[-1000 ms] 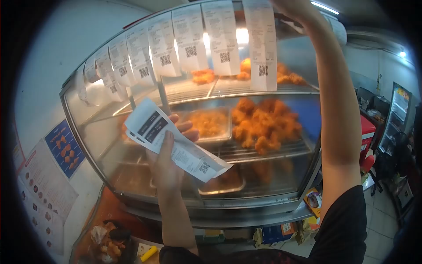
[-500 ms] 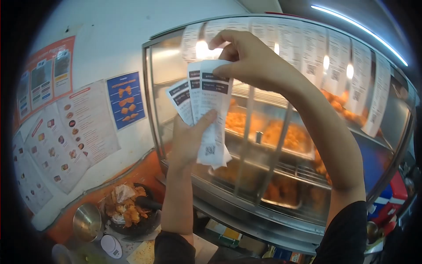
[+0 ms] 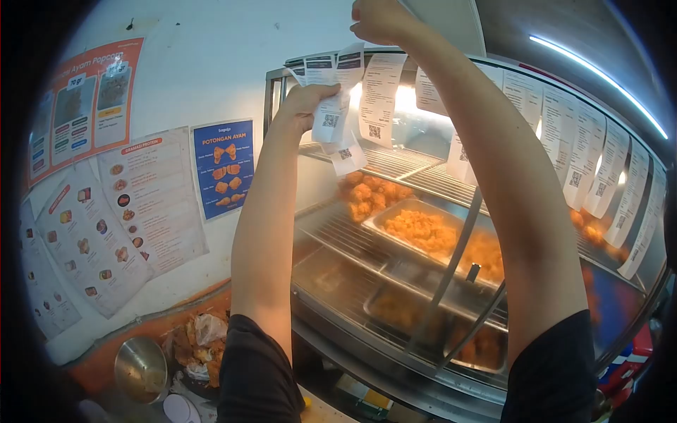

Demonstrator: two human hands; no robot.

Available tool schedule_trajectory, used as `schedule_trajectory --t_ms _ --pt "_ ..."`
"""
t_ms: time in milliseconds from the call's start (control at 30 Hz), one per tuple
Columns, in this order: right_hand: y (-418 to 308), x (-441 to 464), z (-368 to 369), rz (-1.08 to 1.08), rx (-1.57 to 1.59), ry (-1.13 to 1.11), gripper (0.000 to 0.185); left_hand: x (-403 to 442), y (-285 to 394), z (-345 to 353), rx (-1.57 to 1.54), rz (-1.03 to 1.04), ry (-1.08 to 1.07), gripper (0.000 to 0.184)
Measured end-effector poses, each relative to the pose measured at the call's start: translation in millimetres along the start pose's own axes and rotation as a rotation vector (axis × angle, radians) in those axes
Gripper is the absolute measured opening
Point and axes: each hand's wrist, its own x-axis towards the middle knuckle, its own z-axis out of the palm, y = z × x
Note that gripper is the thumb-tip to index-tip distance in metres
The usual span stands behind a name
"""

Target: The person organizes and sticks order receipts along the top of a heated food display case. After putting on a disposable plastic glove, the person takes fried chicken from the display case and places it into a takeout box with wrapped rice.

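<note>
My left hand (image 3: pixel 308 106) pinches several printed paper receipts (image 3: pixel 347 76), fanned out, with dark header bands at their tops and a QR code low down. They are held up in front of the upper left corner of the glass food warmer (image 3: pixel 324 282). At the top edge of the view, above the warmer, my right hand (image 3: pixel 383 22) has its fingers curled closed; whether anything is in them cannot be made out. Just below it, a single receipt (image 3: pixel 381 99) hangs from the warmer's top edge, right beside the fanned ones.
More receipts (image 3: pixel 580 151) hang in a row along the warmer's top. Inside sit trays of fried chicken pieces (image 3: pixel 423 231). Posters (image 3: pixel 223 169) cover the left wall. Below are a metal bowl (image 3: pixel 141 370) and fried food with crumpled plastic (image 3: pixel 208 331).
Both hands have risen toward the warmer's top edge, and the right has come away from the receipts. The left still carries them. The camera view has shifted.
</note>
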Motion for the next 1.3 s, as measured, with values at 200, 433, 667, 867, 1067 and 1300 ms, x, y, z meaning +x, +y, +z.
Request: schedule_trajectory --t_ms 200,433,667,867,1067,1300 --pt "-3.2 1.6 25.6 0.084 -0.125 -0.369 0.033 0.3 -18.2 -3.7 -0.177 -0.063 -0.24 0.026" --pt "-26.2 -1.6 3.0 0.115 -0.203 -0.536 0.035 -14.7 -17.5 -13.1 -0.153 -0.005 -0.209 0.024" --pt "-37.0 -4.8 4.4 0.181 -0.245 -0.456 0.038 -24.5 -20.2 -11.3 -0.078 0.055 -0.107 0.026" --pt "-28.6 -7.3 20.3 0.2 -0.231 -0.383 0.046 -18.1 -30.3 -10.4 -0.093 0.078 -0.091 0.029" --pt "-28.5 -13.0 7.5 0.212 -0.168 -0.435 0.05 -17.4 -33.7 -5.8 -0.11 0.087 -0.057 0.028" --pt "-35.2 -12.5 8.7 0.147 -0.329 -0.396 0.051 -13.1 -38.9 -5.0 -0.115 0.089 -0.065 0.029"
